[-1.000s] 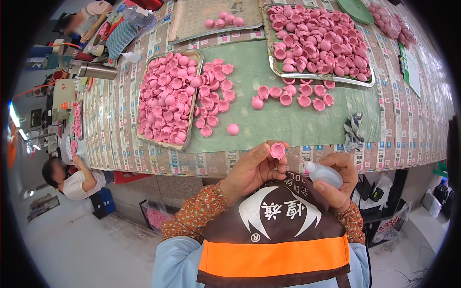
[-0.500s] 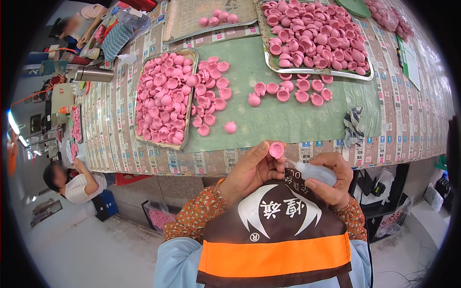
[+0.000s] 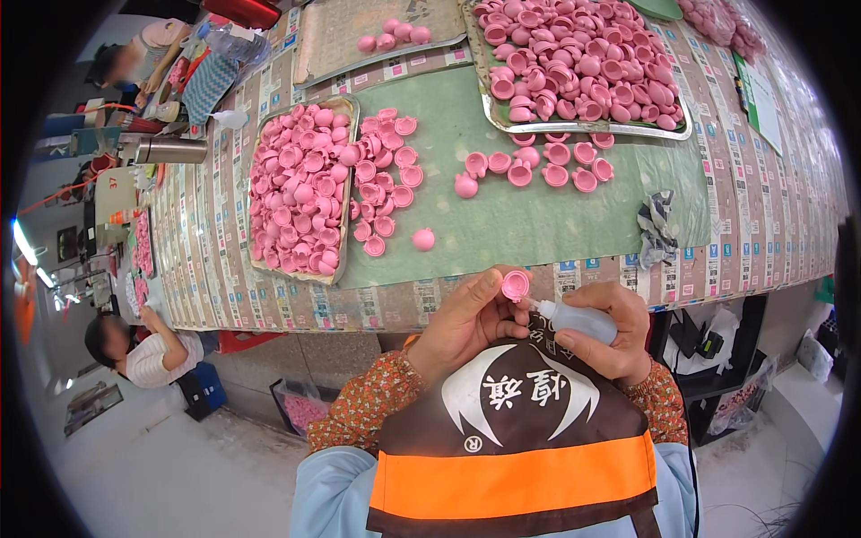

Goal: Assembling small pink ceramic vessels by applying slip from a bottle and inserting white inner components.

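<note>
One small pink plastic cup with a round hollow and a ringed rim (image 3: 515, 286) is held at the centre of the frame, pinched between the thumb and fingers of the left hand (image 3: 475, 314), hollow facing the camera. A translucent whitish squeeze bottle with a thin nozzle (image 3: 583, 324) is gripped by the right hand (image 3: 614, 330), its fingers wrapped round the body. The nozzle is pointed at the lower edge of the cup; whether contact is made cannot be told.

Progress, as judged: a single piece is being treated, mid-step; no finish on it can be confirmed. A large stock of similar pink pieces is heaped in a metal-rimmed tray at left of centre (image 3: 345, 215) and in a second silver-rimmed tray at upper right (image 3: 587, 131). Loose pink pieces are spread beside the left tray (image 3: 386, 170) and below the right one (image 3: 556, 176). One lone pink ball-shaped piece (image 3: 423, 239) is set apart on the green sheet (image 3: 538, 220). Five rounded pink pieces (image 3: 395, 36) are seen in a shallow tray at upper centre (image 3: 332, 38); these may be finished units, unconfirmed. Treated and untreated heaps cannot be distinguished; much work is presumed left.
</note>
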A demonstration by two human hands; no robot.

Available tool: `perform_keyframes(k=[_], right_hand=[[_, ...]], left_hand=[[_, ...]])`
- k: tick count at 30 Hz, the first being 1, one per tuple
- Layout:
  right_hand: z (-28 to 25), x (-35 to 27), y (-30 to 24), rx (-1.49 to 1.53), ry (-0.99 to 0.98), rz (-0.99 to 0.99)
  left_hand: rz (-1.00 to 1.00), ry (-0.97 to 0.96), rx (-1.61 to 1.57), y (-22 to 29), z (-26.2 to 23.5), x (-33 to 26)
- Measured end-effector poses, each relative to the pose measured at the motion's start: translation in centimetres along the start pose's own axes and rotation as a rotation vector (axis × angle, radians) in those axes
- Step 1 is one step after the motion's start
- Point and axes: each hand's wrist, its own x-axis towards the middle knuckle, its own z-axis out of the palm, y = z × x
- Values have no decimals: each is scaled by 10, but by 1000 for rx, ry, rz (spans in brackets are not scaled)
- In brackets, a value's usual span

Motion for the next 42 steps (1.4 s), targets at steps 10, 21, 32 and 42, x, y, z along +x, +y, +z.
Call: perform_keyframes(k=[10,21,32,42], right_hand=[[2,0,3,-16,-5,-3],[-5,0,-3,3,-16,41],[-8,2,-8,-10,-66,16],[-6,-2,-8,14,-70,128]], left_hand=[[-11,-15,-48,0,1,0],[2,20,38,2,2,-2],[22,8,19,1,1,-2],[17,14,37,0,1,-2]])
